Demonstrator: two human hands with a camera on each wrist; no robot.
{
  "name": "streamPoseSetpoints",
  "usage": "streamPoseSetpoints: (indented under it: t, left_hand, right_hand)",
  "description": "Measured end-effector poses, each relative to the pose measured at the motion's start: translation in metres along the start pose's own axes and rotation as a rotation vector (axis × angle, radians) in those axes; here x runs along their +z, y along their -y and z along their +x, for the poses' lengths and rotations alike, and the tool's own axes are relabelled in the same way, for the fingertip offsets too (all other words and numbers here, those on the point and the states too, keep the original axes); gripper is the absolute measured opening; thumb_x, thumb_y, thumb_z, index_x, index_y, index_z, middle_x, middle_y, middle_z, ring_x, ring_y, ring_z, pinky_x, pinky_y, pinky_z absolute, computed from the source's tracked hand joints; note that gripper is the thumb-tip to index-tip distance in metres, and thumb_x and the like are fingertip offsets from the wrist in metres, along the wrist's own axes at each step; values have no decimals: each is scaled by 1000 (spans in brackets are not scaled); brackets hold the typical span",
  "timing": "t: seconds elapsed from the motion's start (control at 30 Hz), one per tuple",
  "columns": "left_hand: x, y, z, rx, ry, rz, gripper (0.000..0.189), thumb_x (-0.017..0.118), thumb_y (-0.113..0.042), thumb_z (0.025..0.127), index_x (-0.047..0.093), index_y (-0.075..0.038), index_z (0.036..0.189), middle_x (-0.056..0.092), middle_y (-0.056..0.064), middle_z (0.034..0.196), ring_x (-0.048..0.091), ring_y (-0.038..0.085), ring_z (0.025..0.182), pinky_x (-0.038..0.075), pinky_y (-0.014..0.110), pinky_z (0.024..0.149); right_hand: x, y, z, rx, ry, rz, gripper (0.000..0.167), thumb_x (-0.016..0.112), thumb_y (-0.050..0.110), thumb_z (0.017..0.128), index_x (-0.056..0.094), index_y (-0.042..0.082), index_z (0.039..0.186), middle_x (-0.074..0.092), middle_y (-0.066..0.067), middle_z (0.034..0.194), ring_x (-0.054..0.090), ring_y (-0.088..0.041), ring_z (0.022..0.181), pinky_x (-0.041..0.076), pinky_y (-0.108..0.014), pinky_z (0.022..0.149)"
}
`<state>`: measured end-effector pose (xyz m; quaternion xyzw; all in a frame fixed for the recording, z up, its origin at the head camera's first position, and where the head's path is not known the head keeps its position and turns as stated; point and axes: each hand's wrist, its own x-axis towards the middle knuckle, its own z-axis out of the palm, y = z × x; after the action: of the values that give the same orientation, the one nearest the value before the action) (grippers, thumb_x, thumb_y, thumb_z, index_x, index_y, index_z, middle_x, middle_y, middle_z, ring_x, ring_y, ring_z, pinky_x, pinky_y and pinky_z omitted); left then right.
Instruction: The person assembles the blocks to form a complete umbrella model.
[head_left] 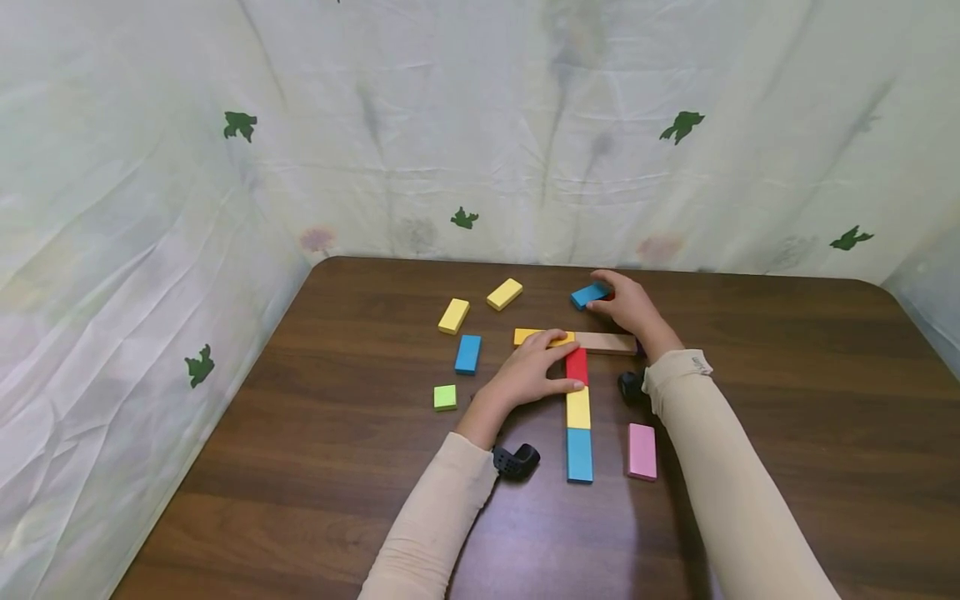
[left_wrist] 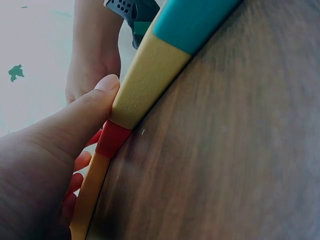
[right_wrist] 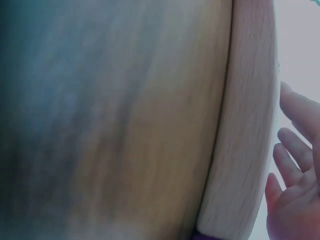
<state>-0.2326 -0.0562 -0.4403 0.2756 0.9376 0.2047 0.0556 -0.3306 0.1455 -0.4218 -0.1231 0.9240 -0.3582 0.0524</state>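
Observation:
Flat blocks lie in a T shape: an orange block (head_left: 525, 336) and a plain wood block (head_left: 607, 342) across the far end, then a red block (head_left: 577, 367), a yellow block (head_left: 578, 408) and a light blue block (head_left: 580, 456) down the stem. My left hand (head_left: 528, 372) rests at the joint, fingers over the orange block, thumb at the red and yellow blocks' border. Beyond the T, my right hand (head_left: 630, 307) is at a blue block (head_left: 588, 295), thumb and finger spread around it. A bit of red shows under that hand. Something purple (right_wrist: 205, 237) touches the wood block's end.
Left of the T lie two yellow blocks (head_left: 453, 317), another blue block (head_left: 467, 354) and a green square block (head_left: 445, 397). A pink block (head_left: 641, 452) lies right of the stem. The brown table (head_left: 300, 467) meets a patterned curtain (head_left: 420, 150) behind.

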Motion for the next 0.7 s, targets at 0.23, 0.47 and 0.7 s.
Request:
streamPoseSetpoints:
  t: [0.23,0.47,0.7]
  left_hand:
    - [0,1,0,5,-2,0,70,54,-59,79,39,-24,138,31,0,139,24,19,127,30,38,99]
    - [0,0,0,4,-2,4,71,54,-60,79,38,-24,138,31,0,140,24,19,127,30,39,99]
    - [0,0,-1,6,-8,2,71,54,-59,79,38,-24,138,32,0,139,25,19,127,30,38,99]
  right_hand:
    - [1,0,4,4,38,-13,53,61,12,86,40,6,134,36,-19,136,37,-36,118,31,-50,95]
    - [1,-1,5,4,46,-23,49,59,9,87,42,6,133,38,-21,134,41,-37,114,33,-50,93]
    - [4,0,6,-21,13,-39,42,59,5,87,49,3,127,43,-20,130,41,-36,115,33,-49,93]
